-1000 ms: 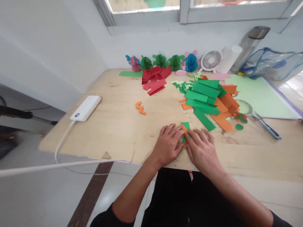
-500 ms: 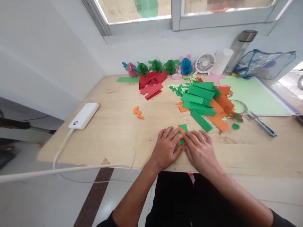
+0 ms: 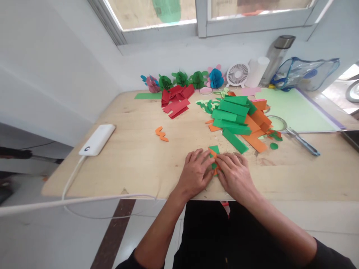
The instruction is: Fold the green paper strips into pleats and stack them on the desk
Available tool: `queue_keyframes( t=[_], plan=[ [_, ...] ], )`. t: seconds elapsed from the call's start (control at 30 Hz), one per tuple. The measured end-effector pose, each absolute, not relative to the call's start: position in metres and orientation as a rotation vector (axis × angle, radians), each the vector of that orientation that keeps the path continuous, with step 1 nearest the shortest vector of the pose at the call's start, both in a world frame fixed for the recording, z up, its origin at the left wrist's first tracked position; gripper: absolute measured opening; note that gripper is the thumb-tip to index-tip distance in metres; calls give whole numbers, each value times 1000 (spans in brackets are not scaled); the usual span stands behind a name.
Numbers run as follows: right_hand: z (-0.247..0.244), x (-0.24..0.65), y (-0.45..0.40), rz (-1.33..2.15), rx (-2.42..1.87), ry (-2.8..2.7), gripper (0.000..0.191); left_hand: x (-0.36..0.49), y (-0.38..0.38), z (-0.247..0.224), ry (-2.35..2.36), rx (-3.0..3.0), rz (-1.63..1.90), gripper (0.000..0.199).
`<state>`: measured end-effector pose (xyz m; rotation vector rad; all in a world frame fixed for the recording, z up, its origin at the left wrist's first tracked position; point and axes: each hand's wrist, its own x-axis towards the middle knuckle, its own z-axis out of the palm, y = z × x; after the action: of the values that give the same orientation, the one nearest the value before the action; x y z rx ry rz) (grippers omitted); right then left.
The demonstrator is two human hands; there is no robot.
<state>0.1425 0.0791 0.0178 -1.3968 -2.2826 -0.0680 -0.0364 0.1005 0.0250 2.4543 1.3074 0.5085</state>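
Note:
Near the front edge of the wooden table, a small green paper piece (image 3: 214, 148) lies flat with an orange paper cutout (image 3: 212, 152) on top of it. My left hand (image 3: 195, 172) presses on them from the left, palm down, its fingers spread. From the right, my right hand (image 3: 235, 172) rests its fingertips on the orange cutout, with its fingers apart. Parts of both papers are hidden under my fingers. Another orange cutout (image 3: 161, 134) lies by itself to the left.
Green strips (image 3: 232, 108) and orange strips (image 3: 254, 144) are heaped behind my right hand, with a magnifying glass (image 3: 303, 142) beside them. Red folded papers (image 3: 176, 107) lie farther back. A white power bank (image 3: 98, 139) with a cable is at the left, a small fan (image 3: 238, 74) by the wall.
The camera view has shifted slightly. Both hands stay on the green and orange papers, with hardly any visible movement.

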Motion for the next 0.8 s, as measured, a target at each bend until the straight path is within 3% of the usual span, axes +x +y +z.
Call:
queue_keyframes(
  t=[0.57,0.8],
  plan=[
    [27,142,77,2,-1424,-2215,27,-35,101,15,1348,2518,571,30],
    [57,212,73,-61,-1387,-1985,28,-36,100,16,1357,2538,599,25]
  ],
)
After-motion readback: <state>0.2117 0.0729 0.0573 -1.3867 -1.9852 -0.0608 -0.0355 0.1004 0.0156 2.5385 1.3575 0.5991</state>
